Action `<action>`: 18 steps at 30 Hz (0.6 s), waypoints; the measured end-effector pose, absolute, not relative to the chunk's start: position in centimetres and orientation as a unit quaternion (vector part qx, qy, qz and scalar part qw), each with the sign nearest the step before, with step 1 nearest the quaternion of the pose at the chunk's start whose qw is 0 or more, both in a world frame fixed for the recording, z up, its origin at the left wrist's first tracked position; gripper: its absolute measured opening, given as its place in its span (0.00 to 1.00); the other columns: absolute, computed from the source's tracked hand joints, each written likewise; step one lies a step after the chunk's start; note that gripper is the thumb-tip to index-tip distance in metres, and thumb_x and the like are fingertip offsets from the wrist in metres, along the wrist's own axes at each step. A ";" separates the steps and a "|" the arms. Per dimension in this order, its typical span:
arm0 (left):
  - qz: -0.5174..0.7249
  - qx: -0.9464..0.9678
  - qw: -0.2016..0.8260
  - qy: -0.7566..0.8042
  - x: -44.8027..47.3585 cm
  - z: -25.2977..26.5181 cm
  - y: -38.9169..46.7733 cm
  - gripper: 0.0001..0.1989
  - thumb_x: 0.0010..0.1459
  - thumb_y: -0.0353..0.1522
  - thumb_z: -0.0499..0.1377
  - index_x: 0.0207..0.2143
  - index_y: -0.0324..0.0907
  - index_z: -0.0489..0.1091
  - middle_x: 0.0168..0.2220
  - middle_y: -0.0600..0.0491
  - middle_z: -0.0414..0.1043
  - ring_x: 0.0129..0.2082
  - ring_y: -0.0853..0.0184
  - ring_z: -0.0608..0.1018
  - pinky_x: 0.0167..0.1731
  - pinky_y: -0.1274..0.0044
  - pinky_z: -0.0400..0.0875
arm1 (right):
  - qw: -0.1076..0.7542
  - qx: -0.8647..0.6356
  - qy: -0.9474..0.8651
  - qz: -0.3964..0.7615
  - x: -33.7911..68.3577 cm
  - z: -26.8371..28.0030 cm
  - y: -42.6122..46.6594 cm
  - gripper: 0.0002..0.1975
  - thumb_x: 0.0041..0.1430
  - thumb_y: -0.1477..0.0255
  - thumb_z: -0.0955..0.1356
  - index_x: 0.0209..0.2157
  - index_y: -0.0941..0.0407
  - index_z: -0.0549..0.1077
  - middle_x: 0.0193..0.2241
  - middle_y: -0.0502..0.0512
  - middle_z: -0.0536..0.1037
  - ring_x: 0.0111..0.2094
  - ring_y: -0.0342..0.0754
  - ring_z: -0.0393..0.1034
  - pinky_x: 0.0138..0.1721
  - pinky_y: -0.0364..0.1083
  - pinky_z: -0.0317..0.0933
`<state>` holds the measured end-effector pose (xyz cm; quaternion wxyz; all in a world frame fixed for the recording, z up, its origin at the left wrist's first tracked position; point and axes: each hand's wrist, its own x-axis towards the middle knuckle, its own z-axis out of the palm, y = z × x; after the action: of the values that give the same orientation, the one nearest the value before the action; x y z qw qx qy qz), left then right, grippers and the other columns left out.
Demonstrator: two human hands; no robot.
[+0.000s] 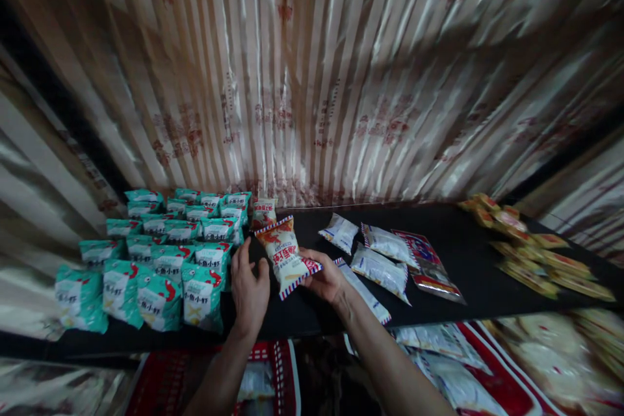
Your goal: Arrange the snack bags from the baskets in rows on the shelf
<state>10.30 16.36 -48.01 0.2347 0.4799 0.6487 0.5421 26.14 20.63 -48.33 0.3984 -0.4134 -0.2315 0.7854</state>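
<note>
My right hand [324, 274] grips a snack bag [284, 253] by its right side, above the black shelf [302, 312]. This bag is white and orange with red lettering and striped edges; a striped corner beside the thumb may belong to it or to a second bag, I cannot tell. Just left of it, my left hand [250, 286] is raised with fingers apart and holds nothing. Beside that hand stand upright rows of teal snack bags [202, 299]. Behind the held bag, a similar orange and white bag [264, 211] stands near the back.
Several white snack bags [380, 270] lie face down on the right, beside a dark red flat packet [431, 270]. Yellow packets [556, 266] are piled farther right. Below the shelf are red baskets [292, 370] with bags inside. A printed plastic sheet [302, 78] hangs behind.
</note>
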 end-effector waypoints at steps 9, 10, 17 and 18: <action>0.223 0.882 0.024 0.414 10.4 -45.2 12.7 0.35 0.51 0.21 0.53 0.60 0.51 0.53 0.63 0.52 0.52 0.65 0.54 0.46 0.60 0.53 0.45 | 0.229 -0.474 -0.476 0.704 30.3 -44.0 19.6 0.15 0.37 0.71 0.72 0.33 0.58 0.76 0.26 0.50 0.78 0.29 0.46 0.71 0.35 0.46 0.61; 0.223 0.878 0.021 0.422 10.4 -45.1 12.7 0.33 0.52 0.23 0.53 0.60 0.50 0.53 0.60 0.51 0.57 0.64 0.54 0.50 0.60 0.53 0.45 | 0.224 -0.471 -0.486 0.701 30.4 -43.8 19.4 0.15 0.38 0.70 0.73 0.33 0.57 0.76 0.28 0.51 0.79 0.30 0.47 0.71 0.36 0.46 0.61; 0.278 0.787 0.044 0.549 10.1 -45.2 13.4 0.26 0.51 0.36 0.61 0.51 0.38 0.63 0.42 0.48 0.69 0.47 0.58 0.71 0.60 0.55 0.47 | 0.299 -0.398 -0.426 0.755 30.2 -44.7 18.8 0.29 0.54 0.47 0.62 0.40 0.59 0.74 0.34 0.58 0.79 0.36 0.49 0.73 0.43 0.50 0.62; 0.296 0.757 0.069 0.579 10.1 -45.3 13.7 0.26 0.51 0.38 0.61 0.50 0.36 0.64 0.42 0.47 0.70 0.46 0.58 0.71 0.58 0.57 0.51 | 0.330 -0.384 -0.406 0.761 30.0 -45.0 18.6 0.29 0.54 0.46 0.61 0.41 0.58 0.73 0.35 0.58 0.79 0.37 0.49 0.73 0.44 0.49 0.61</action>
<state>10.15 13.68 -45.35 0.0689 0.7567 0.5788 0.2961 30.04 18.59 -44.98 0.3299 -0.3835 -0.4061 0.7610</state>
